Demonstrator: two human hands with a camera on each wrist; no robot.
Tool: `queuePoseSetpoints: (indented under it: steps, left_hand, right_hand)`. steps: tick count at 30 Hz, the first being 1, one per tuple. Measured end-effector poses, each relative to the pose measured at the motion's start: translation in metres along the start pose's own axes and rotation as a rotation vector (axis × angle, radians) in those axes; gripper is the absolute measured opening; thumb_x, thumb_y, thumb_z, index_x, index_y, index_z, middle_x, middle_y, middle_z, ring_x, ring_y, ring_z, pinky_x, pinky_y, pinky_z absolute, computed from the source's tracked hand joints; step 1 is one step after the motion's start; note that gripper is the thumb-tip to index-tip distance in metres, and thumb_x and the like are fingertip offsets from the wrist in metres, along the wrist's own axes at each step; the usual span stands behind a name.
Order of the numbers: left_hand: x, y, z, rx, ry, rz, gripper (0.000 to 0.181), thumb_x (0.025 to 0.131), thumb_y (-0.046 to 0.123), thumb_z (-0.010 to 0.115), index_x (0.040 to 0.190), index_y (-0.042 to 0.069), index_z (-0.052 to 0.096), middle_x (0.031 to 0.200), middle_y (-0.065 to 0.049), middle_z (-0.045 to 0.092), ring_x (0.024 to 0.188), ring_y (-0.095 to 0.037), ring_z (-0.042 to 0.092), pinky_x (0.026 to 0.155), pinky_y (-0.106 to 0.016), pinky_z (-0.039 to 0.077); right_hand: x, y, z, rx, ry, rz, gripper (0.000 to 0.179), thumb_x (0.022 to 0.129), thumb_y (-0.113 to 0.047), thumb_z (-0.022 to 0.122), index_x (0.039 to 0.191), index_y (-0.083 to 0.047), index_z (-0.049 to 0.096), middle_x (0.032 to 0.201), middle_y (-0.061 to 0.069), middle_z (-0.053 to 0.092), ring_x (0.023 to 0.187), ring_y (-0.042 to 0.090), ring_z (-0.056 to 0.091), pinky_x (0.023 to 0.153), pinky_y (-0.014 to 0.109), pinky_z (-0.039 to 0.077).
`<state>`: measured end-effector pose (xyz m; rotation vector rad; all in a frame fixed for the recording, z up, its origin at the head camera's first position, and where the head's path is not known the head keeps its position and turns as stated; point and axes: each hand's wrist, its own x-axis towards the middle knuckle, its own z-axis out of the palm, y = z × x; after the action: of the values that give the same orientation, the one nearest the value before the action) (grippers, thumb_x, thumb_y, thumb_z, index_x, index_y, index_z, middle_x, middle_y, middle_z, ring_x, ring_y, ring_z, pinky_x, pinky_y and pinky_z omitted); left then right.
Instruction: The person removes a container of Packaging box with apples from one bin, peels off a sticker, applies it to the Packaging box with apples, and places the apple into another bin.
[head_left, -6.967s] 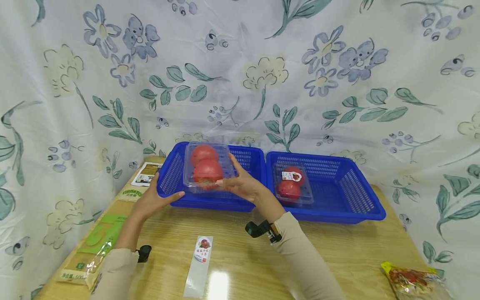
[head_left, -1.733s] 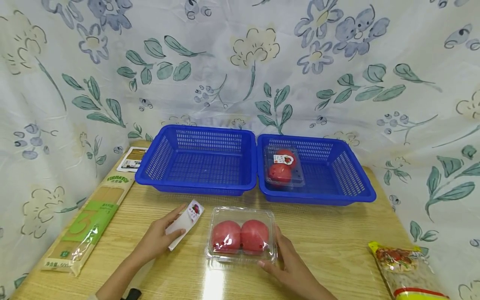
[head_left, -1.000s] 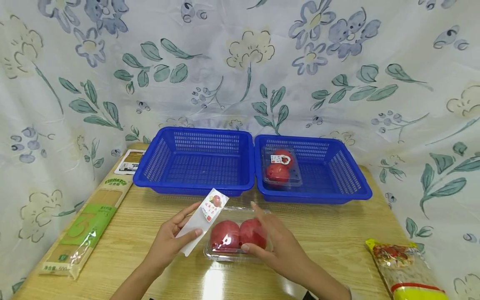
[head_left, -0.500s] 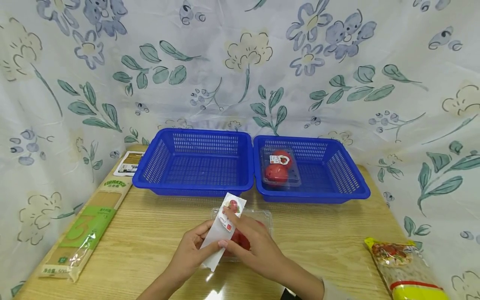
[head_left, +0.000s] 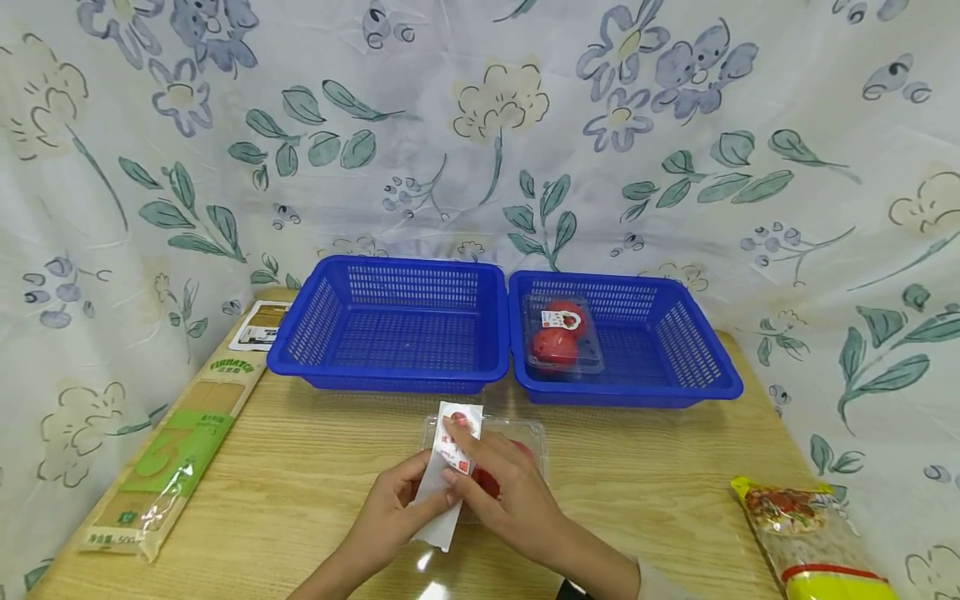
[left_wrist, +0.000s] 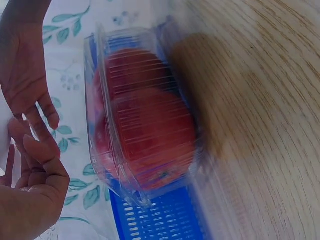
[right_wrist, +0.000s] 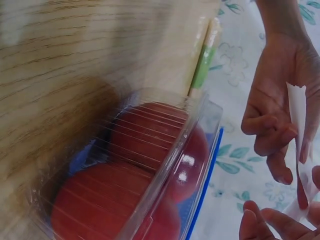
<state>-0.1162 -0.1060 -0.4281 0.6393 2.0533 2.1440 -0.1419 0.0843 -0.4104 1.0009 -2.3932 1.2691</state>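
My left hand (head_left: 393, 504) grips the lower part of a white label strip (head_left: 442, 525), thumb on top. At its upper end is a sticker (head_left: 453, 446) with a red fruit picture and red print. My right hand (head_left: 513, 492) pinches the strip's right side, index finger over the sticker and thumb close to the left thumb. Beneath both hands, a clear plastic box (head_left: 528, 429) stands on the table, partly covered in the head view. Two red apples (left_wrist: 155, 132) show inside it in the left wrist view; no label is visible on its seen sides.
Two blue baskets (head_left: 390, 383) stand side by side at the back; the right basket (head_left: 637, 392) holds a labelled box of red apples (head_left: 555, 346). A noodle packet (head_left: 172, 454) and a card-like pack (head_left: 258, 325) lie left. A yellow-topped food bag (head_left: 813, 533) lies right.
The apple box, earlier held over the left basket, now stands on the table. My left hand picked up the strip and brought it over the box; my right hand left the box for the sticker.
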Motion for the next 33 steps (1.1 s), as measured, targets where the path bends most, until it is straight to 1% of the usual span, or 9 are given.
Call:
queuePoseSetpoints:
  steps: [7,11,13,16,18,20,22,29,33]
  left_hand:
    - [-0.001,0.002,-0.002,0.048,0.009,-0.012,0.039,0.095,0.000,0.060,0.133,-0.005,0.054,0.107,-0.021,0.063,0.083,-0.012,0.067,0.059,-0.035,0.059]
    - [-0.002,0.000,-0.004,0.069,0.047,-0.005,0.041,0.094,-0.001,0.062,0.133,-0.007,0.054,0.110,-0.028,0.062,0.085,-0.011,0.067,0.064,-0.033,0.059]
    - [-0.003,-0.002,-0.006,0.070,0.065,0.016,0.040,0.092,-0.002,0.063,0.131,-0.007,0.055,0.111,-0.024,0.064,0.088,-0.010,0.066,0.067,-0.031,0.059]
    - [-0.006,-0.006,-0.010,0.064,0.082,0.044,0.039,0.091,-0.005,0.064,0.130,-0.006,0.057,0.113,-0.007,0.066,0.091,-0.009,0.066,0.070,-0.030,0.058]
    - [-0.008,-0.007,-0.014,0.047,0.089,0.044,0.040,0.090,-0.006,0.064,0.130,-0.004,0.058,0.111,0.004,0.067,0.089,-0.009,0.066,0.065,-0.030,0.058]
    - [-0.010,-0.008,-0.017,0.038,0.102,0.025,0.041,0.090,-0.006,0.064,0.131,-0.001,0.059,0.110,0.009,0.066,0.088,-0.009,0.067,0.062,-0.031,0.058]
    - [-0.012,-0.007,-0.021,0.032,0.114,-0.002,0.041,0.091,-0.005,0.064,0.132,0.001,0.059,0.109,0.009,0.066,0.088,-0.010,0.067,0.061,-0.032,0.058]
    - [-0.019,-0.009,-0.038,0.048,0.180,-0.111,0.049,0.090,-0.003,0.066,0.136,-0.009,0.049,0.102,0.006,0.069,0.080,-0.011,0.068,0.058,-0.031,0.058]
    - [-0.015,-0.010,-0.049,0.094,0.288,-0.197,0.059,0.087,-0.004,0.069,0.141,-0.003,0.046,0.095,0.001,0.071,0.073,-0.012,0.070,0.055,-0.031,0.057]
  right_hand:
    - [0.003,0.001,-0.003,-0.071,0.053,-0.088,0.044,0.096,-0.022,0.066,0.139,-0.017,0.060,0.117,0.001,0.068,0.098,0.010,0.061,0.081,0.025,0.053]
    - [0.006,0.001,-0.009,-0.026,0.055,-0.043,0.038,0.096,-0.019,0.066,0.134,-0.014,0.065,0.124,0.003,0.064,0.096,0.009,0.062,0.077,0.023,0.054]
    - [0.007,0.002,-0.012,-0.016,0.064,-0.013,0.033,0.096,-0.017,0.065,0.129,-0.013,0.068,0.134,0.008,0.060,0.100,0.012,0.065,0.080,0.028,0.056]
    - [0.007,0.004,-0.018,-0.016,0.089,0.036,0.028,0.096,-0.016,0.065,0.123,-0.012,0.072,0.142,0.012,0.055,0.105,0.017,0.067,0.084,0.035,0.057]
    - [0.008,0.005,-0.021,-0.005,0.106,0.062,0.025,0.096,-0.015,0.064,0.118,-0.011,0.074,0.143,0.014,0.055,0.109,0.021,0.066,0.086,0.038,0.057]
    - [0.010,0.008,-0.024,0.016,0.129,0.075,0.023,0.096,-0.013,0.064,0.115,-0.009,0.076,0.141,0.013,0.056,0.113,0.024,0.064,0.089,0.038,0.056]
    - [0.012,0.011,-0.027,0.034,0.159,0.074,0.021,0.095,-0.010,0.065,0.113,-0.007,0.076,0.138,0.011,0.058,0.115,0.027,0.062,0.091,0.036,0.055]
    - [0.016,0.019,-0.036,-0.020,0.266,-0.013,0.020,0.090,-0.003,0.069,0.109,-0.004,0.077,0.129,0.013,0.063,0.116,0.027,0.060,0.091,0.036,0.053]
    - [0.016,0.026,-0.036,-0.083,0.316,-0.104,0.017,0.091,-0.009,0.071,0.104,-0.002,0.078,0.126,0.014,0.064,0.107,0.028,0.058,0.082,0.032,0.053]
